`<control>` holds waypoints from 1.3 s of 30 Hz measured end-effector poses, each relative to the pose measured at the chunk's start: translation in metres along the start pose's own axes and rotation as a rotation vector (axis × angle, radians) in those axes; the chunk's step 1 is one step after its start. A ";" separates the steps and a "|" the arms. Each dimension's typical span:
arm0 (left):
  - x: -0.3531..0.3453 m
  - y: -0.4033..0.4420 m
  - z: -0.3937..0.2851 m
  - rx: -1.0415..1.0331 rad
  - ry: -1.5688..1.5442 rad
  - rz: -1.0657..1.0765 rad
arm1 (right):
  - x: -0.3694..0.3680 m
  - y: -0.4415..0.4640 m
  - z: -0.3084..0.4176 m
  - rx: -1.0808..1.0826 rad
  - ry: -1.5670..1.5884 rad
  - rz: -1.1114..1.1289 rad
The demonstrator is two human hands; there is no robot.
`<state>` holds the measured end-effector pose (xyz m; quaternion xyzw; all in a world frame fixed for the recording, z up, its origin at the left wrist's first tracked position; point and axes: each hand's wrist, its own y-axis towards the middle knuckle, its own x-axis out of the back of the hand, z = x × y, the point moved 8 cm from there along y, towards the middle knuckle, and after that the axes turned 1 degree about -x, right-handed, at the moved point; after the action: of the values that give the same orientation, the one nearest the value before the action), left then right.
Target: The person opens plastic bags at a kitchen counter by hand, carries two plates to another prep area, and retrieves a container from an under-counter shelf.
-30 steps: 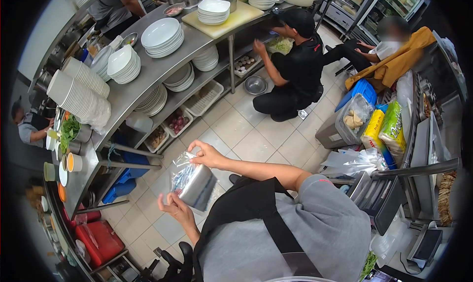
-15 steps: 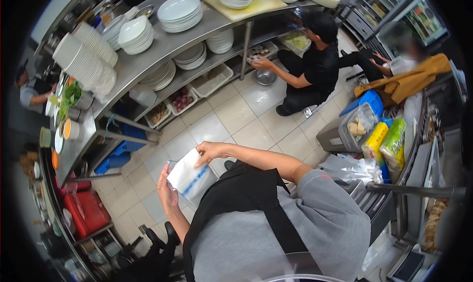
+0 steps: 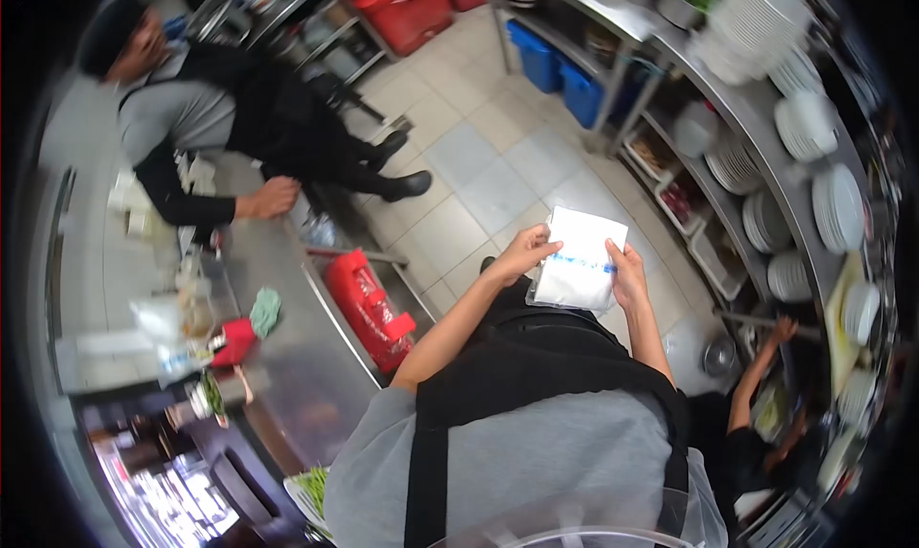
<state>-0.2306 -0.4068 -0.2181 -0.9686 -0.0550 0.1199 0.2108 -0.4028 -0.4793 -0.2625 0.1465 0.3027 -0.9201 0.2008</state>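
Observation:
A flat white packet [image 3: 576, 275] with a line of blue print lies between my hands in front of my apron. Clear plastic film shows along its lower edge; I cannot make out what is inside. My left hand [image 3: 525, 253] grips its left side, thumb on the front face. On the other side, my right hand [image 3: 627, 272] holds the right edge, thumb near the blue print. Both hands are closed on the packet, with the fingers behind it partly hidden.
A steel counter [image 3: 287, 357] runs along my left, with a red case [image 3: 369, 309] below its edge. A person [image 3: 239, 117] stands beyond it. Shelving at right bears stacked plates [image 3: 838, 208]; a crouching person [image 3: 742, 443] and a metal bowl [image 3: 718, 355] are near it.
My view has swung round to the left, bringing the counter and the standing person into sight. The packet was tilted and now faces me squarely, both hands still on it.

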 end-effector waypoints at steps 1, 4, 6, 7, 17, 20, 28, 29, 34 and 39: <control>0.014 -0.001 0.014 0.078 -0.085 -0.034 | -0.013 0.007 -0.001 -0.033 -0.048 0.034; 0.069 -0.012 0.034 -0.005 -0.335 -0.167 | -0.045 0.018 -0.014 -0.129 -0.372 0.071; 0.123 -0.016 0.051 -0.037 -0.335 -0.292 | -0.048 0.034 -0.026 -0.124 -0.517 0.102; 0.156 -0.016 0.071 -0.024 -0.416 -0.386 | -0.047 0.041 -0.032 -0.145 -0.511 0.115; 0.413 0.000 0.204 0.434 -0.018 -0.652 | 0.083 0.032 -0.141 -0.234 -0.851 -0.374; 0.418 0.042 0.203 0.508 0.248 -0.553 | 0.149 -0.014 -0.193 -0.304 -1.270 -0.539; 0.427 0.115 0.198 0.453 0.699 -0.435 | 0.124 -0.180 -0.260 -0.940 -0.546 -0.748; 0.428 0.122 0.201 0.446 0.736 -0.442 | 0.120 -0.180 -0.266 -1.038 -0.549 -0.664; 0.429 0.148 0.221 0.419 0.831 -0.481 | 0.118 -0.140 -0.204 -0.916 -0.594 -0.552; 0.431 0.165 0.240 0.393 0.868 -0.506 | 0.152 -0.117 -0.098 -0.603 -0.708 -0.886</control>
<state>0.1338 -0.3940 -0.5894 -0.8278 -0.1710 -0.3381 0.4137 -0.5746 -0.3752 -0.3397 -0.3678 0.4952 -0.7832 -0.0782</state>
